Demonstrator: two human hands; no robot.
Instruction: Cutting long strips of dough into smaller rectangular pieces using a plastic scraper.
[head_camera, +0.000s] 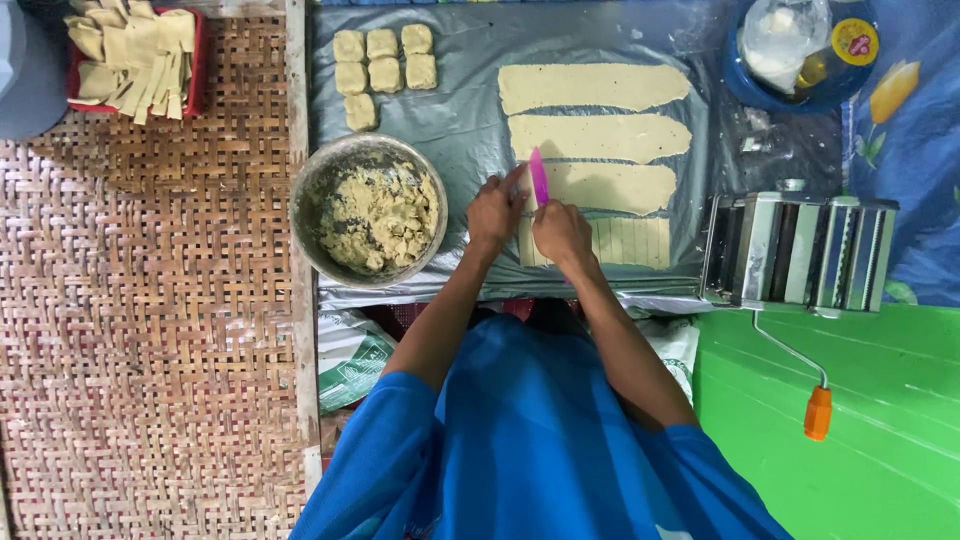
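My right hand (563, 233) is shut on a pink knife (539, 176), whose blade stands on edge over the left end of a flat dough strip (625, 188). My left hand (494, 212) rests beside the blade, fingertips touching it and the dough. The nearest dough strip (632, 242) is cut crosswise into several narrow pieces, and my right hand covers its left part. Two more whole strips (595, 87) (600, 137) lie farther away on the grey plastic sheet (460, 120).
A metal bowl of crumbly dough (372, 212) sits left of my hands. Small dough squares (382, 62) lie beyond it. A red tray of cut strips (135, 55) stands on the woven mat (150, 320). A pasta machine (795, 250) with an orange-handled crank (818, 412) stands right.
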